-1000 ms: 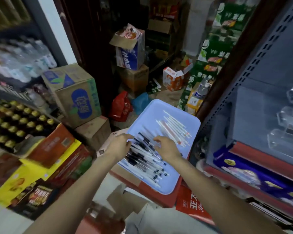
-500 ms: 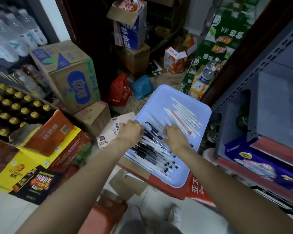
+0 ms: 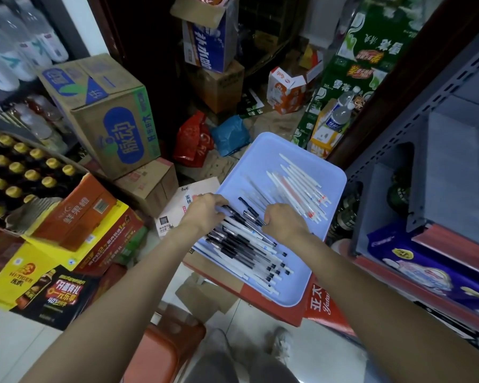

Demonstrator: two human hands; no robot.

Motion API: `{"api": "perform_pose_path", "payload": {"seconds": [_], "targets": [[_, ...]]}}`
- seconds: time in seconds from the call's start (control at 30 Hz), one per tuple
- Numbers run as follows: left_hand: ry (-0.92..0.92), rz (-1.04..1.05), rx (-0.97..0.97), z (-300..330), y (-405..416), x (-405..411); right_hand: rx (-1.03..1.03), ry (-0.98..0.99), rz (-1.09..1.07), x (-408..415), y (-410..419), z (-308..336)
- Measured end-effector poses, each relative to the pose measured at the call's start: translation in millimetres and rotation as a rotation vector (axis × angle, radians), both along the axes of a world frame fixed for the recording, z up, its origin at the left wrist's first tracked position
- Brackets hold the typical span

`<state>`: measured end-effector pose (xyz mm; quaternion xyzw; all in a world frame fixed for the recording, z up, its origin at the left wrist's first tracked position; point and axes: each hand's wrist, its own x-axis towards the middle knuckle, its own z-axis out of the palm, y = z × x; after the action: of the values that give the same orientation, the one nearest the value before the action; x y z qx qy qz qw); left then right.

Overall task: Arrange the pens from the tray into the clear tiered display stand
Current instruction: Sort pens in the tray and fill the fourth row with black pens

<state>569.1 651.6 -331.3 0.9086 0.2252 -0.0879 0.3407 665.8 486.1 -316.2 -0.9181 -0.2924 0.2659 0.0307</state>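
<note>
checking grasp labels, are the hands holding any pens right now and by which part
Both hands are curled down onto the black-capped pens in the tray: left hand and right hand at the pens' far ends. Whether either actually pinches one cannot be told.

Tray (image 3: 263, 146) centre, resting on carton (image 3: 274, 308) above floor. Capped pens (image 3: 249, 250) heaped in tray's near half; slim pens (image 3: 302, 189) in far right half. Left hand (image 3: 205, 214) on heap's left end, right hand (image 3: 285, 225) on its right side. Cardboard box (image 3: 108, 114) left of tray, bottle crate (image 3: 17, 172) further left. Shelf unit (image 3: 440, 161) right. Stool (image 3: 161, 352) near, below tray.
</note>
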Motion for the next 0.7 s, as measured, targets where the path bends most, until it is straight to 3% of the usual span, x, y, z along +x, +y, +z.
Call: {"api": "perform_pose_path", "payload": {"seconds": [0.17, 0.43, 0.6, 0.7], "targets": [[-0.024, 0.042, -0.098, 5.4, -2.5, -1.5, -0.018, 0.017, -0.014, -2.2, 3.8, 1.9], [-0.186, 0.224, -0.281, 27.8, -9.1, -5.1, 0.14, 0.138, -0.098, -3.8, -8.3, 8.9], [-0.168, 0.233, -0.381, 44.2, -31.6, -1.0, 0.474, 0.252, -0.31, -6.0, -21.2, 33.9], [-0.132, 0.112, -0.594, 71.0, -59.6, 7.3, 0.799, 0.36, -0.507, -6.7, -33.5, 68.7]]}}
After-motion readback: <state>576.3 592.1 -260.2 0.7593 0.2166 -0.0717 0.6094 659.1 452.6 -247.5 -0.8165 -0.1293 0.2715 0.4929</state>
